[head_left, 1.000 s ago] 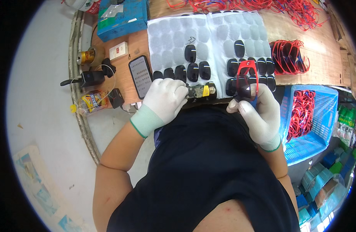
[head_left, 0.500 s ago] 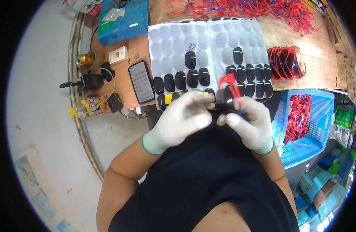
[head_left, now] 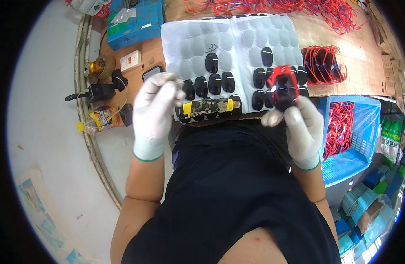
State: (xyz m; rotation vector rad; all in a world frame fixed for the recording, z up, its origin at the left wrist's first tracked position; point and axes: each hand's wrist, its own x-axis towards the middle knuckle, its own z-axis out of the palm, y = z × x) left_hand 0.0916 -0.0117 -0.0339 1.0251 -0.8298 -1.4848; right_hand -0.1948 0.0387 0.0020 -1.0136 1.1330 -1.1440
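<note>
My right hand (head_left: 301, 127), in a white glove, holds a red glasses frame (head_left: 282, 81) with dark lenses over the right side of a white moulded tray (head_left: 237, 42). Dark oval lenses (head_left: 215, 81) lie in the tray's recesses. My left hand (head_left: 156, 108), also gloved, is raised over the table's left side beside the tray, fingers curled near the lenses; whether it holds anything is unclear. A camouflage-patterned bar with yellow tape (head_left: 209, 108) lies along the tray's near edge between my hands.
A pile of red frames (head_left: 323, 64) lies right of the tray, and a blue basket (head_left: 352, 132) with more stands lower right. At left are a blue box (head_left: 136, 20), a small white box (head_left: 130, 60), a can (head_left: 93, 68), a black device (head_left: 101, 91) and a yellow bottle (head_left: 99, 121).
My hands were together at the table's near edge around the red frame. They have separated: the left moved left and up, the right lifted the frame to the right.
</note>
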